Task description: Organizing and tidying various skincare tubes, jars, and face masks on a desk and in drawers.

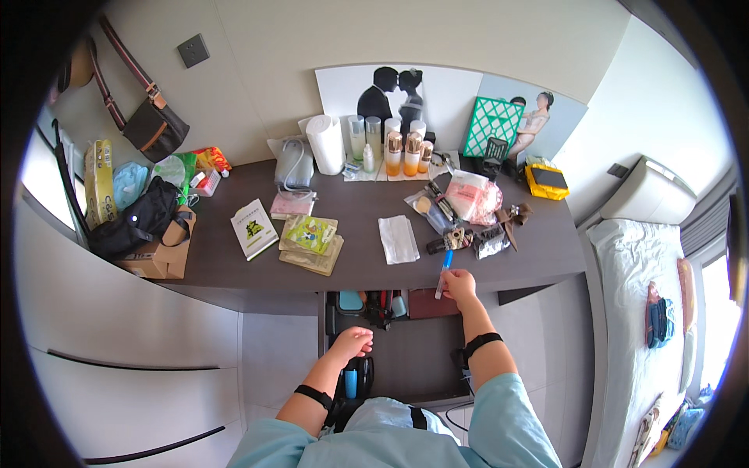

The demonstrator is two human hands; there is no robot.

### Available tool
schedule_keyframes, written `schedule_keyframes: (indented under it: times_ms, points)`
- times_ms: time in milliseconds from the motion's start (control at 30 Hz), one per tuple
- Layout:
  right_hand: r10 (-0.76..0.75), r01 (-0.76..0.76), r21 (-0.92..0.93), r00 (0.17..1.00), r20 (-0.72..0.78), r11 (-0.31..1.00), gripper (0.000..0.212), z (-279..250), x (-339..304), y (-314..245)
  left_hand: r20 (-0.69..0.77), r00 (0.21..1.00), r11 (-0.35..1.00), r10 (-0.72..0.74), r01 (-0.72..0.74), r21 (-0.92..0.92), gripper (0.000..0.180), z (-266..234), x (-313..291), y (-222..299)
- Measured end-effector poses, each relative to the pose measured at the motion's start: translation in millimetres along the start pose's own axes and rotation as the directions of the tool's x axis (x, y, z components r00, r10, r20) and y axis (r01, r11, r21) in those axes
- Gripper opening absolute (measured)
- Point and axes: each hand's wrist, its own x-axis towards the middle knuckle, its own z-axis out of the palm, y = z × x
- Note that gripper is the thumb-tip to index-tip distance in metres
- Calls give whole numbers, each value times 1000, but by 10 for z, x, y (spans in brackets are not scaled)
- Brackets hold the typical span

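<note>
My right hand (459, 286) pinches a slim clear stick with a blue end (448, 260), held upright over the front edge of the dark desk (347, 210). What kind of stick it is cannot be made out. My left hand (353, 343) is curled closed above the open drawer (413, 343), with nothing seen in it. In the back of the drawer lie a teal case (351, 302), several dark items and a dark red flat box (434, 304). Just beyond my right hand are a hairbrush (451, 240) and a foil-like pouch (491, 242).
A folded white cloth (399, 239), sheet mask packets (309, 243) and a white book (254, 228) lie on the desk. Bottles (394, 156) and a paper roll (325, 145) stand behind. Bags (144, 214) crowd the left end; a bed (636, 312) is at right.
</note>
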Motion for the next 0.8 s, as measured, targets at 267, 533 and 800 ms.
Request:
schedule_keyframes:
  times_ms: [267, 533, 800]
  points:
    - [-276, 242, -563, 961, 25, 790, 29, 390, -11, -172, -82, 997, 999, -4, 0, -51, 22, -248, -38, 36]
    - [-257, 114, -771, 964, -66, 626, 25, 455, 254, -417, -115, 993, 995, 9, -21, -99, 23, -308, -107, 58]
    - [-359, 76, -850, 923, -138, 522, 26, 418, 442, -490, -121, 992, 992, 23, -37, -120, 24, -346, -119, -23]
